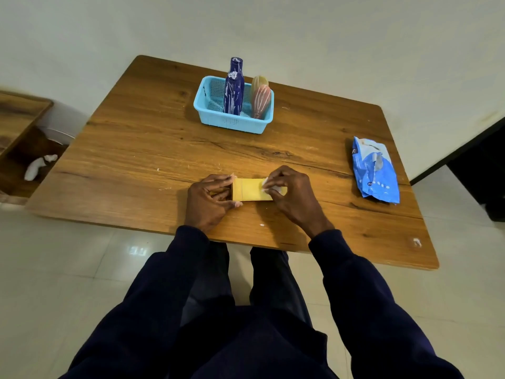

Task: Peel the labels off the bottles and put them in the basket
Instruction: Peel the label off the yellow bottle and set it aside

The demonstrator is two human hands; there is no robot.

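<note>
Near the front edge of the wooden table [136, 149], a yellow bottle [250, 190] lies on its side, held between both hands. The left hand [210, 199] grips its left end, fingers and thumb curled round it. The right hand [292, 192] sits over the right end, its fingertips pinching a white scrap [278, 189] against the bottle; I cannot tell whether the scrap is label or tissue. Small white flecks dot the wood nearby.

Toward the far side stands a light blue basket [232, 124]. Inside it a dark blue bottle [234, 88] stands upright, streaked with white. To its right a pink bottle [261, 101] leans with a pale yellowish bottle [259, 81] just behind it.

At the right edge of the table, well apart from the hands, lies a blue packet [375, 170]. Left of the table is a wooden shelf [19, 127] with a white crumpled thing [38, 165] in it.
</note>
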